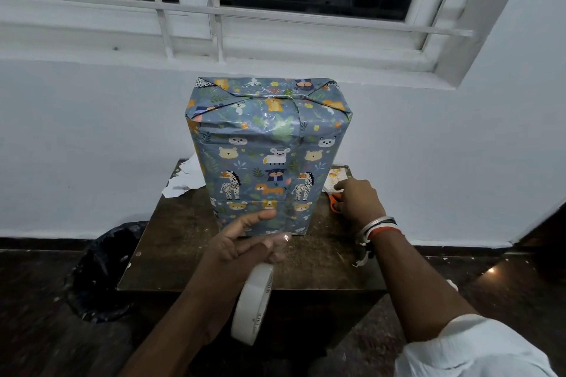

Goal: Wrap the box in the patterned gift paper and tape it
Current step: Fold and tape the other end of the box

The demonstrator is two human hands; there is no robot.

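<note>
Left hand (245, 242) holding tape roll (252, 304), right hand (358, 199) gripping orange scissors (335, 202) — beside wrapped box (266, 156)

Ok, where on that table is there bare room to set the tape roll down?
Bare: the near-left corner of the dark brown wooden table, between the blue animal-print wrapped box and the near edge. Crowded: right of the box, with orange-handled scissors, the right hand and a card; white paper scraps at far left.

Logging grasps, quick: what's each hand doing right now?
Left hand: holds the tape roll, thumb out toward the wrapped box.
Right hand: fingers curled on the orange scissors.
</note>
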